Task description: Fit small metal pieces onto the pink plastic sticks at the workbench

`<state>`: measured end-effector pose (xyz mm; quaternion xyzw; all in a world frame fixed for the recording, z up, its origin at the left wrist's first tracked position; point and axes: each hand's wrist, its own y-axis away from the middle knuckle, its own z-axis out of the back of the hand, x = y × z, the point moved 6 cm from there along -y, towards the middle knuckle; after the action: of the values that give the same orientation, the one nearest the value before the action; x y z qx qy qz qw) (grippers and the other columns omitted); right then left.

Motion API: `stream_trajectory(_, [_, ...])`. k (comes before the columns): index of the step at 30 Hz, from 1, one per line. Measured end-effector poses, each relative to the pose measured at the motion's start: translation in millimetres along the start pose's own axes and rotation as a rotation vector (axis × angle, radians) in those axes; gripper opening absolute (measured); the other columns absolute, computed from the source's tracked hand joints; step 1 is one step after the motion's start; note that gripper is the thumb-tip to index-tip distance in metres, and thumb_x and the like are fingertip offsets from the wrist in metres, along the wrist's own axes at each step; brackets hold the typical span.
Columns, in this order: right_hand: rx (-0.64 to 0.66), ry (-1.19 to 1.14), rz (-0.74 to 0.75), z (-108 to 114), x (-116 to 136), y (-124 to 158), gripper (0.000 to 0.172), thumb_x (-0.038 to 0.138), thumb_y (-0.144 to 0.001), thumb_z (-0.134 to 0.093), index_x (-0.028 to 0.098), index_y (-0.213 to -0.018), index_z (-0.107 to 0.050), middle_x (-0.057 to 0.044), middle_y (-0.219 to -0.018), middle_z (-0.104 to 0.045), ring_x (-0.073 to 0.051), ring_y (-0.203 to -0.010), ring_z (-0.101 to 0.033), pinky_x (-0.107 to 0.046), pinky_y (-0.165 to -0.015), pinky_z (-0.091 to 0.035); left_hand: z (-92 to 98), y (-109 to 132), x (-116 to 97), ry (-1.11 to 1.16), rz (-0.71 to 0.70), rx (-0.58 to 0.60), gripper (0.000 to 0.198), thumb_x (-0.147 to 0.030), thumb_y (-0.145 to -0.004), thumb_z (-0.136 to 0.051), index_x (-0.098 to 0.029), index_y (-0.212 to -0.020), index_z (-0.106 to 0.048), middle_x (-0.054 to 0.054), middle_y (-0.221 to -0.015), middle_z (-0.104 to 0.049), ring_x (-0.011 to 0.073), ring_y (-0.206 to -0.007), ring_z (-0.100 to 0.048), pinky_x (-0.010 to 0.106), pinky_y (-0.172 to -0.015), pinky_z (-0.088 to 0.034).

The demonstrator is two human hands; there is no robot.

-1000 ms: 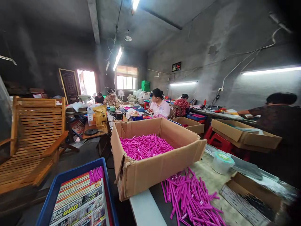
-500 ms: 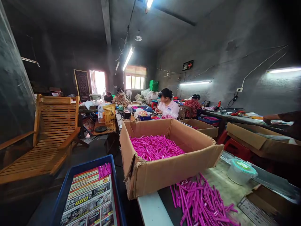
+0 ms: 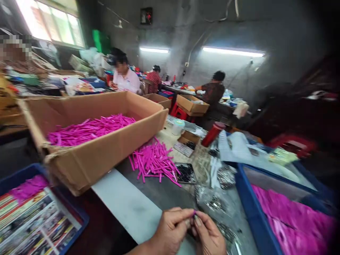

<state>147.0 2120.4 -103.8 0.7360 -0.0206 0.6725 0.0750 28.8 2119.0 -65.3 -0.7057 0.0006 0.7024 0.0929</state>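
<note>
At the tabletop's [image 3: 138,209] near edge, left hand [image 3: 171,232] and right hand [image 3: 208,235] meet, both grips pinching one small pink plastic tube [image 3: 195,213]; a loose pile of pink plastic tubes [image 3: 154,161] lies beyond.

A: Any print legible?
B: Printed sheet [image 3: 32,223] lining the blue tray [image 3: 79,216], lower left — coloured bands of lettering, too blurred to read.
A: The wall display [image 3: 147,16]?
B: Dark panel, red glowing digits — smeared, no number readable.
A: Cardboard box [image 3: 106,148]?
B: Plain sides, no marks visible.
</note>
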Motion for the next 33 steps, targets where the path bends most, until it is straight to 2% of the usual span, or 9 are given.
stream_trajectory(3, [-0.017, -0.182, 0.005, -7.5, 4.7, -1.0, 0.029, 0.043, -0.057, -0.068, 0.017, -0.068, -0.063, 0.000, -0.053, -0.054, -0.009, -0.046, -0.044, -0.021, -0.043, -0.038, 2.4, 0.9, -7.8, 0.008, -0.024, 0.013, 0.024, -0.026, -0.080, -0.045, -0.017, -0.087, -0.067, 0.001, -0.060, -0.049, 0.0100, -0.055, -0.043, 0.020, -0.054, -0.038])
stream_trajectory(9, [0.040, -0.211, 0.057, -12.3, 10.7, 5.9, 0.020, 0.035, -0.066, -0.063, 0.017, -0.073, -0.062, 0.002, -0.055, -0.051, -0.007, -0.049, -0.041, -0.017, -0.046, -0.035, 3.5, 3.9, -4.3, 0.054, -0.051, 0.050, 0.026, -0.024, -0.079, -0.046, -0.019, -0.098, -0.063, 0.000, -0.062, -0.047, 0.0088, -0.052, -0.042, 0.020, -0.050, -0.038])
stream_trajectory(20, [0.048, -0.173, 0.071, -10.5, 7.2, 5.4, 0.019, 0.035, -0.070, -0.060, 0.016, -0.076, -0.061, 0.002, -0.058, -0.053, -0.008, -0.050, -0.041, -0.019, -0.047, -0.034, 4.3, 4.7, 1.7, 0.030, -0.048, 0.047, 0.028, -0.022, -0.078, -0.046, -0.017, -0.101, -0.061, 0.000, -0.061, -0.046, 0.0077, -0.047, -0.041, 0.019, -0.044, -0.037])
stream_trajectory(33, [0.030, -0.244, 0.040, -9.7, 5.3, 6.6, 0.018, 0.034, -0.067, -0.063, 0.017, -0.074, -0.061, 0.003, -0.056, -0.052, -0.007, -0.048, -0.040, -0.018, -0.046, -0.032, 5.7, 5.4, -8.2, -0.057, -0.107, 0.035, 0.028, -0.017, -0.078, -0.045, -0.018, -0.099, -0.062, 0.000, -0.060, -0.050, 0.0100, -0.052, -0.046, 0.020, -0.048, -0.041])
